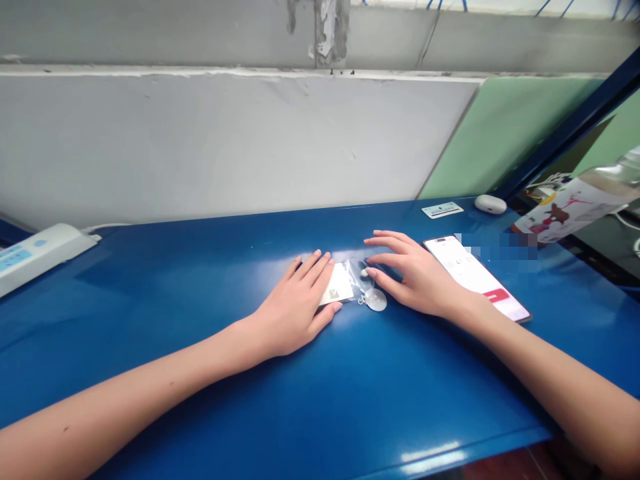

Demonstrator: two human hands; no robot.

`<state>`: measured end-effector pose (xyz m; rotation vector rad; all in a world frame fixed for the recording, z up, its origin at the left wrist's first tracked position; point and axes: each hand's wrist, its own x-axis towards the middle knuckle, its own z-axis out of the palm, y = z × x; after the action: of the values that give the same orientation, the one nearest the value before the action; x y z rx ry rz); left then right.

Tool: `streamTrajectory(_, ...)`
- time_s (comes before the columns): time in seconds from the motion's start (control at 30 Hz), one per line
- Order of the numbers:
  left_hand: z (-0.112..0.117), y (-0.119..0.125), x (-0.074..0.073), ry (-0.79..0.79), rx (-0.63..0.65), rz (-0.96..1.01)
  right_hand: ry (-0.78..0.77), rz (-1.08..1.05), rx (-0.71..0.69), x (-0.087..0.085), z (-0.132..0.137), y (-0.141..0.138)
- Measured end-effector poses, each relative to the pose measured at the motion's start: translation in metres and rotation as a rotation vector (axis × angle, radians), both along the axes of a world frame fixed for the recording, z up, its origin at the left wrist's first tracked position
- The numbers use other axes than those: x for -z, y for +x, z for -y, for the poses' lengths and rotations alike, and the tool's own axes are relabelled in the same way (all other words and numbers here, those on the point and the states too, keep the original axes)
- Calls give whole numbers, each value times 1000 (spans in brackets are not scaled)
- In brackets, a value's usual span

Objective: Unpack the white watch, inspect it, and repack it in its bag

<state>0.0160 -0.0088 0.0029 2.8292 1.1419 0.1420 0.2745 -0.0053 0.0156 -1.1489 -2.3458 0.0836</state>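
My left hand (295,310) lies flat with its fingers stretched out over a white card (339,285) that bears a small square code. Clear plastic (356,272) sticks out from the card's right side, perhaps a small bag. Just right of it is a round silver disc (375,299) with a bit of chain at its left edge. A small pale piece (365,273) shows near my right fingertips, too small to name. My right hand (413,273) hovers or rests beside these, fingers apart and curved, holding nothing that I can see.
A phone (470,270) with a lit screen lies partly behind my right wrist. Farther back are a printed card (443,210) and a white earbud case (491,204). A bottle (575,203) leans at right; a white power strip (47,250) sits at left. A wall (225,147) backs the blue table (350,400).
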Motion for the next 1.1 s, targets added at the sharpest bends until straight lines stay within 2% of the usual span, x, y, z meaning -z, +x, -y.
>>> streamTrajectory(0.1,0,0,0,-12,0,12,-23,-28,3,-1,0,0)
streamTrajectory(0.3,0,-1,0,-8,11,17,-164,-168,-145,-7,6,-7)
streamTrajectory(0.47,0,-1,0,-8,22,49,-247,-150,-218,-6,13,-13)
streamTrajectory(0.73,-1,-3,2,6,27,61,-175,-114,-196,1,13,-16)
streamTrajectory(1.1,0,-1,2,6,24,70,-175,-50,-218,5,14,-13)
